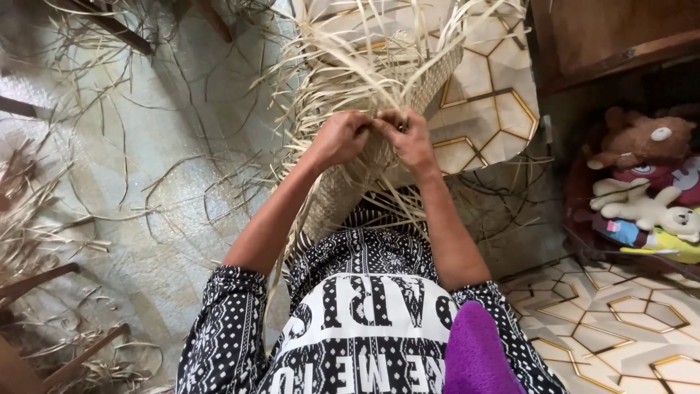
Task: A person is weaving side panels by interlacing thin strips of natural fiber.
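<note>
Pale sheeting covers the floor (pixel 146 219) on the left, crinkled and strewn with loose dry straw strips (pixel 65 226), while the right side shows glossy tiles (pixel 627 328) with gold-lined hexagon shapes. Rising from the person's lap toward the top edge is a half-woven mat (pixel 343 193) of flat, stiff, pale-tan strips, its finished part tightly plaited and its upper end fanning out into loose unwoven strands (pixel 364 51). The left hand (pixel 341 137) and the right hand (pixel 408 135) meet at the weaving edge, fingers curled and pinched on the strands, knuckles nearly touching; exactly which strips each one grips is hard to make out. Open floor lies to the left of the mat, cluttered only with thin scraps. Dark wooden chair legs (pixel 51 281) cut in at the lower left corner. At the right edge, a pile of plush toys (pixel 645 182) sits in shadow under a wooden shelf (pixel 620 44). A purple cloth (pixel 477 350) is cut off at the bottom edge.
</note>
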